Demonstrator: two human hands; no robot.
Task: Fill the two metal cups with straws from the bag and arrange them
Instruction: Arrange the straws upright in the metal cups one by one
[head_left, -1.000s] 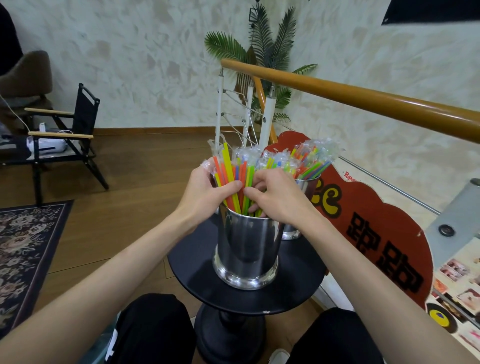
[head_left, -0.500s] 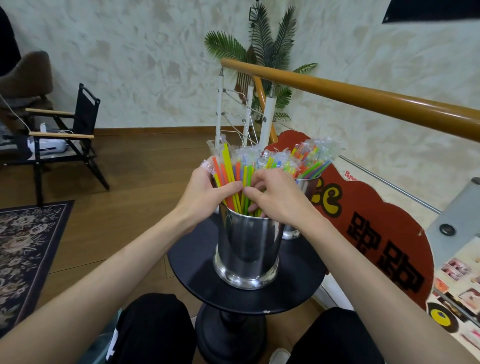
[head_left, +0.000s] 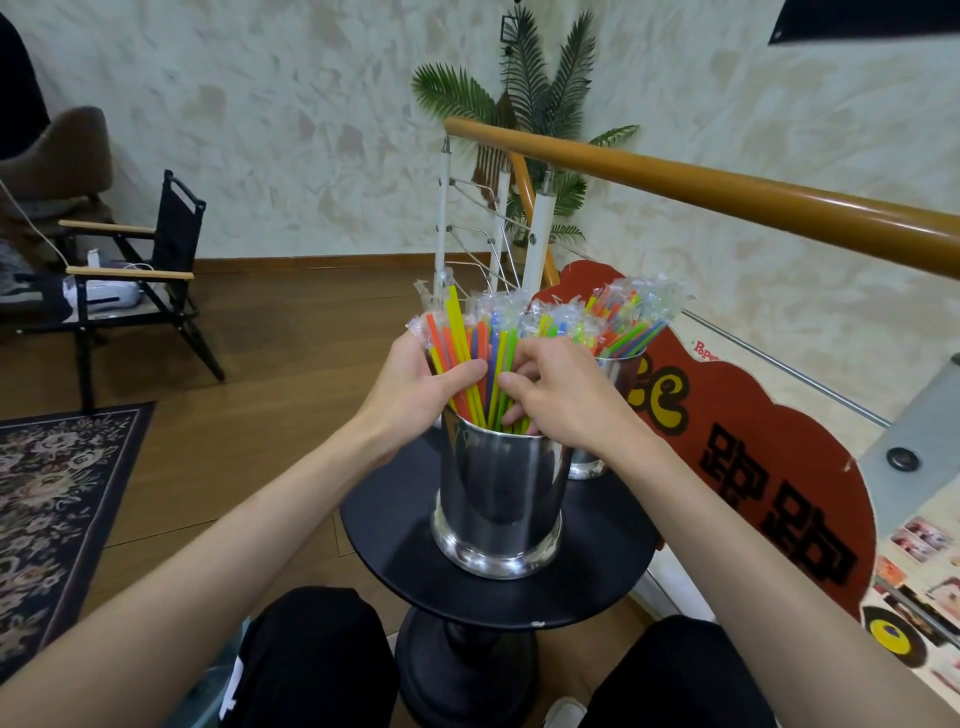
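Arranging looks to be the step in hand: both hands are at the mouth of the near metal cup (head_left: 500, 499), which stands on the small round black table (head_left: 395, 540) and is packed with wrapped coloured straws (head_left: 467, 358). The left hand (head_left: 415, 384) has its grip curled round the left side of the bundle, thumb lying across the front of the straws just above the rim; the right hand (head_left: 561, 395) has its fingers bent in among the straws on the other side, pinching a few of them, though exactly how many cannot be told. Just beyond the right hand's grip and partly hidden by it stands the second metal cup (head_left: 613, 374), already filled, its straws leaning away to the right. No bag can be made out with certainty. Judging by how full both cups are, filling seems nearly or wholly done, and the next move calls for light squeezing and tapping to even out the bundle without tipping the tall cup. Room is tight: the near cup sits close to the table's front edge, the far cup is near behind the right grip, and a red sign (head_left: 779, 467) and wooden handrail (head_left: 727, 192) close off the right, while the left of the grips is open floor.
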